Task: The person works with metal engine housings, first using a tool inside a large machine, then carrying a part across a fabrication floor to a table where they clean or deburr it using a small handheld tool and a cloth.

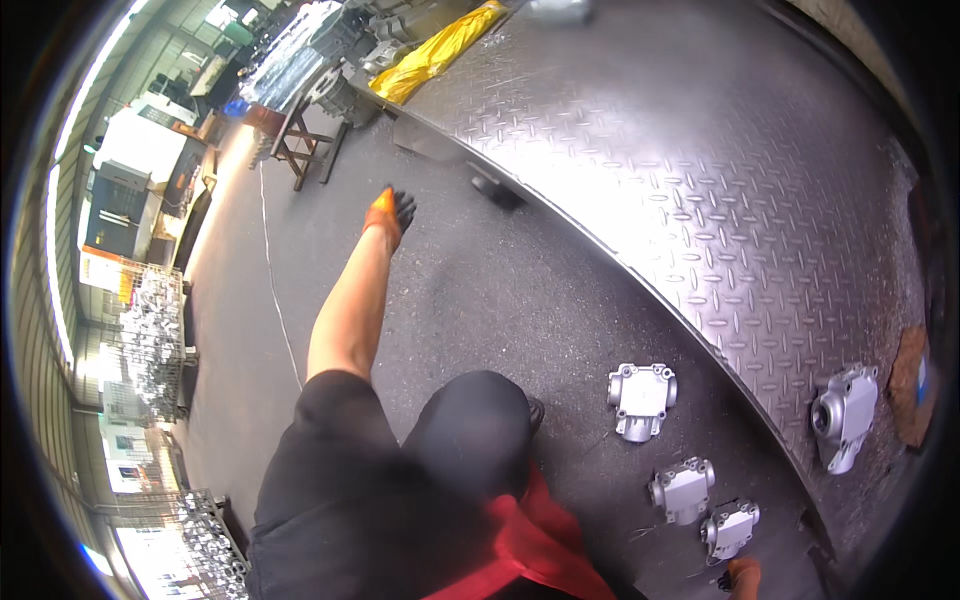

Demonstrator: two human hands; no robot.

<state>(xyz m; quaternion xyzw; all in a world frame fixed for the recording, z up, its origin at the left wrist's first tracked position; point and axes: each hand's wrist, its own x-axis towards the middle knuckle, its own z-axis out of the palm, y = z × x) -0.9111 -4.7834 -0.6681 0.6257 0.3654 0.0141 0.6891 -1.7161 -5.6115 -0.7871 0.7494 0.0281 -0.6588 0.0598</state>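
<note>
My left hand [391, 211], in an orange and black work glove, is stretched out over the floor to the left of the metal plate. Its dark fingers are loosely extended and nothing shows in them. My right hand [742, 576], in a similar glove, is partly cut off by the lower edge, just below a silver cast-metal housing [731, 527]. Whether it touches that housing I cannot tell, as its fingers are small and mostly hidden. Two more such housings, one nearer [685, 490] and one farther [641, 400], lie on the floor beside it.
A raised diamond-patterned metal plate [740, 230] spans the right side, with another housing [845, 415] and brown cardboard [909, 388] on it. Yellow sheeting [437, 52] lies at its far corner. A metal stand [300, 145] and wire cages of parts [153, 340] are at left.
</note>
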